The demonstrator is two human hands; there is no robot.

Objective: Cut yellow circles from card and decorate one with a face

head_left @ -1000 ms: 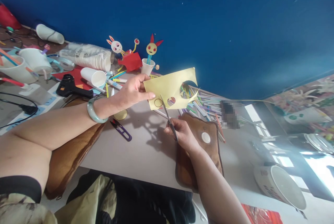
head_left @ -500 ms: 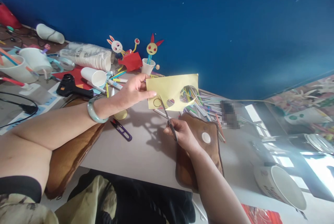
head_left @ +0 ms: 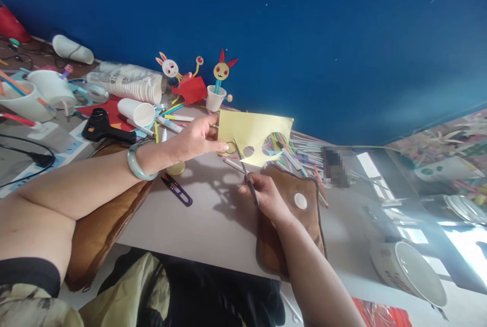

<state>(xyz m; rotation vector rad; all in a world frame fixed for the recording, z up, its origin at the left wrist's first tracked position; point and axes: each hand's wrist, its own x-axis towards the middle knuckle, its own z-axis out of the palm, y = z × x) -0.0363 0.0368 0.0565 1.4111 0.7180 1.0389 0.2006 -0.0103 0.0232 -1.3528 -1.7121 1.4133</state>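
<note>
A sheet of yellow paper (head_left: 247,126) is pinched by its near left edge between the thumb and fingers of the left hand (head_left: 203,136), and is held up off the table (head_left: 205,230) to the right of those fingers. A small drawn ring (head_left: 230,148) is seen on it, right by the left thumb tip. Farther from that thumb, two openings have been cut in the sheet, a small one and, near the far right edge, a larger one.

The scissors (head_left: 247,178) are gripped at their handles by the curled fingers of the right hand (head_left: 266,195), below the sheet. The blades are pointed up and away from these fingers and are overlapped with the paper between the ring and the small opening; whether they are parted cannot be clearly made out.

Below the left fingers, a yellow disc (head_left: 176,168) and purple thread snips (head_left: 177,190) are laid on the table. Beneath the right hand and wrist, a brown pouch (head_left: 274,246) with a white round cap is partly covered. Beyond the left fingertips, a white cup (head_left: 215,98) is stood upright, with a red-eared figure (head_left: 221,70) held above it on blue stems.
</note>
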